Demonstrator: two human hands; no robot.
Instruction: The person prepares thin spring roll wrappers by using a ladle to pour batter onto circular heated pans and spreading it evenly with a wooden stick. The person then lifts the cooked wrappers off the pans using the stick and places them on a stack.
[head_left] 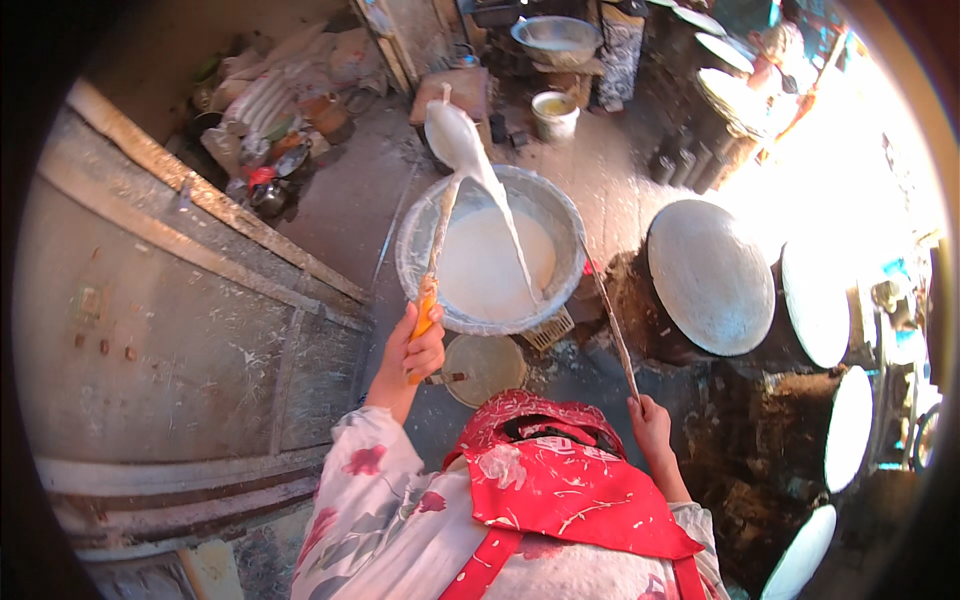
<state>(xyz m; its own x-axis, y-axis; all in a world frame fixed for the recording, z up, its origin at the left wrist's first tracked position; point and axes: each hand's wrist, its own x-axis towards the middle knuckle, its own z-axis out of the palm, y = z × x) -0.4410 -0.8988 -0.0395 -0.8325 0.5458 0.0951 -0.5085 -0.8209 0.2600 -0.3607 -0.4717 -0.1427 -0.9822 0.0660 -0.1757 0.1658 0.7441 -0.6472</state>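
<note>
My left hand is closed around the orange-wrapped handle of a long ladle. The ladle's bowl is raised over the far rim of a large basin, and thick white liquid streams from it. More white liquid fills the lower part of the basin. In my right hand is the near end of a long thin stick. Its far end reaches the basin's right rim; whether it touches the rim I cannot tell. Spatters of white mark my red apron.
Large round pale griddle-like plates stand along the right side. A white bucket and another basin are beyond the big basin. A round pale lid-like disc lies below it. Sacks and pots are heaped at far left, past a metal panel.
</note>
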